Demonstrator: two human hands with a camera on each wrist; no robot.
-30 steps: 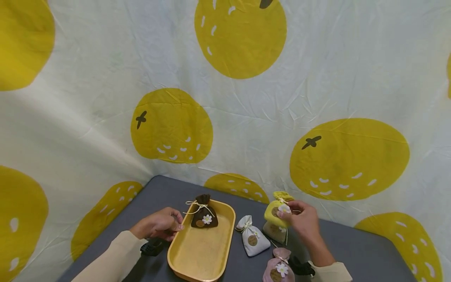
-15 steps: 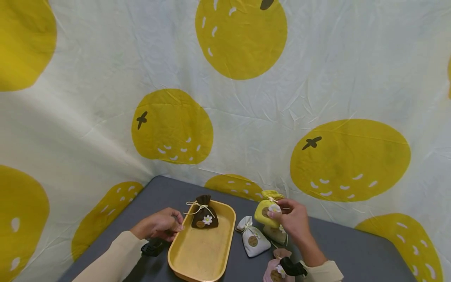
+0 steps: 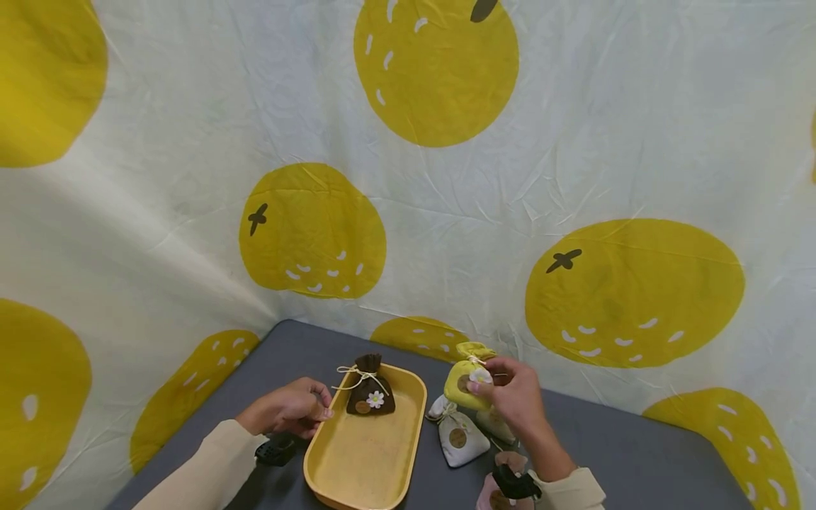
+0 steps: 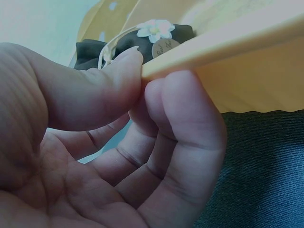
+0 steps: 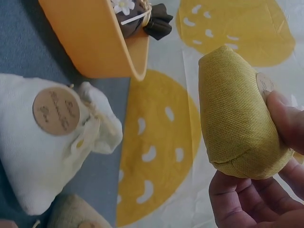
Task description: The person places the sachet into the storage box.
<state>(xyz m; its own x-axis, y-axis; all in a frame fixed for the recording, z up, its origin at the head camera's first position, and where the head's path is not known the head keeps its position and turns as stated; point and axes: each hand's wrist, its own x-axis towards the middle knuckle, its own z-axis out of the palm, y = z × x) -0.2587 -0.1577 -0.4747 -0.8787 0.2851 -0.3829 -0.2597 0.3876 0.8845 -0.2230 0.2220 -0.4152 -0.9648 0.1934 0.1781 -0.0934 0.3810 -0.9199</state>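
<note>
My left hand point(image 3: 290, 407) pinches the left rim of a yellow-orange tray point(image 3: 366, 460), thumb on top and curled fingers under the edge in the left wrist view. Inside the tray's far end sits a dark brown drawstring pouch point(image 3: 370, 393) with a white flower and round tag. A yellow drawstring pouch point(image 5: 237, 118) hangs in my right hand point(image 3: 519, 397), held between thumb and fingers. In the head view it is raised over a white pouch point(image 3: 460, 440) and a beige pouch point(image 3: 496, 425), partly hiding both.
A pink pouch point(image 3: 489, 494) lies near the front, partly behind the black strap point(image 3: 515, 483) on my right wrist. The dark grey table point(image 3: 612, 453) meets a white cloth point(image 3: 446, 234) printed with yellow fruit along its back and left.
My right hand has moved left with the yellow pouch, from over the beige pouch toward the white one and the tray. The left hand and tray have stayed put.
</note>
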